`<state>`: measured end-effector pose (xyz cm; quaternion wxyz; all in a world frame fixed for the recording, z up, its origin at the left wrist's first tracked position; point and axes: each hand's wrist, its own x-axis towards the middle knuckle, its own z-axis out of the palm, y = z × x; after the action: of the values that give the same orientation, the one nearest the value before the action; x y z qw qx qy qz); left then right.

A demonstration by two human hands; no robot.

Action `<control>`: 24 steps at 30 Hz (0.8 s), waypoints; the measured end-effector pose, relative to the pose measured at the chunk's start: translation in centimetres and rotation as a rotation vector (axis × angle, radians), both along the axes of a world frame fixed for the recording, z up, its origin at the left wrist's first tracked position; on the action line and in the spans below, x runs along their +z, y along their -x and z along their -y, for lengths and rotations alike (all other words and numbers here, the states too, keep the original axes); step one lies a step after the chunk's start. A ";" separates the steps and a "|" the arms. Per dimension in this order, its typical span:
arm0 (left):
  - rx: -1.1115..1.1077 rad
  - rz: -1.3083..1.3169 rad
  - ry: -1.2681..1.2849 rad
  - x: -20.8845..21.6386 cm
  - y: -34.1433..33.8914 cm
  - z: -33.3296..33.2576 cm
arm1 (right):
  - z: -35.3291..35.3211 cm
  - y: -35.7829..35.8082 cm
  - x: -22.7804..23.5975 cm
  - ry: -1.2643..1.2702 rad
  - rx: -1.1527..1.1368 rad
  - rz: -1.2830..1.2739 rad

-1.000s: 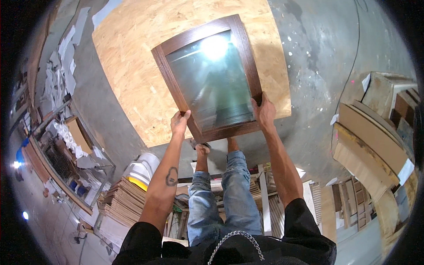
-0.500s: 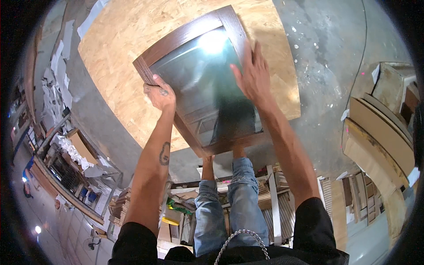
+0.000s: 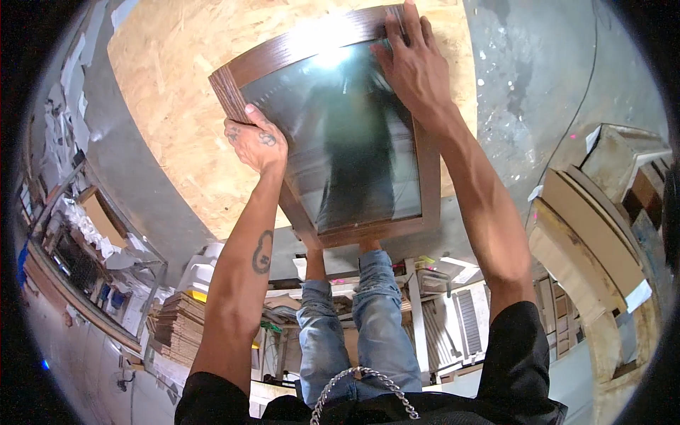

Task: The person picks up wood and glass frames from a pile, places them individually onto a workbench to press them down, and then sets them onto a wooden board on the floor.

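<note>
A brown wood-framed glass panel (image 3: pixel 354 159), like a cabinet door, is tilted up in front of me above a chipboard sheet. Bright light and a dark reflection show in its glass. My left hand (image 3: pixel 258 142) is closed on the left side of the frame, thumb on the front face and the other fingertips hidden. Near the upper right corner, my right hand (image 3: pixel 418 74) lies against the frame with its fingers stretched out and somewhat apart. The panel's lower edge is near my legs.
The chipboard sheet (image 3: pixel 170 120) lies under the panel on a grey, paint-spotted surface (image 3: pixel 517 92). Boards and curved-looking panels (image 3: pixel 602 219) stand at the right. Stacked wood strips (image 3: pixel 180 326) are at the lower left, with a cluttered rack (image 3: pixel 92 262) beyond. A thin cable (image 3: pixel 582 99) runs along the right.
My right hand has slid up along the frame to its upper right corner. The panel has turned slightly and looks more upright, while my left hand keeps its hold.
</note>
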<state>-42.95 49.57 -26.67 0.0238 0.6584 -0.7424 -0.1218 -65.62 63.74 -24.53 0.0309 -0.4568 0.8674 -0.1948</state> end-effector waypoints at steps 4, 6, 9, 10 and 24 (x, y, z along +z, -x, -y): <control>0.010 -0.030 -0.087 0.9 0.6 -0.2 | 0.2 -0.1 -0.8 -0.087 -0.040 -0.092; 0.008 -0.028 -0.072 1.0 0.5 -0.2 | 0.4 -0.1 -0.1 -0.173 -0.056 -0.090; -0.007 -0.015 -0.044 0.5 0.4 0.4 | 1.2 0.6 1.4 -0.260 -0.060 0.028; -0.021 -0.011 -0.042 0.5 0.6 0.3 | 1.0 0.7 1.5 -0.271 -0.058 0.063; -0.056 0.023 0.010 0.1 0.0 -0.1 | -0.5 -0.9 3.0 -0.342 -0.091 0.134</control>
<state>-42.98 49.70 -26.53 0.0152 0.6387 -0.7612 -0.1112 -64.68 64.26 -21.48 0.1571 -0.3911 0.9037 -0.0755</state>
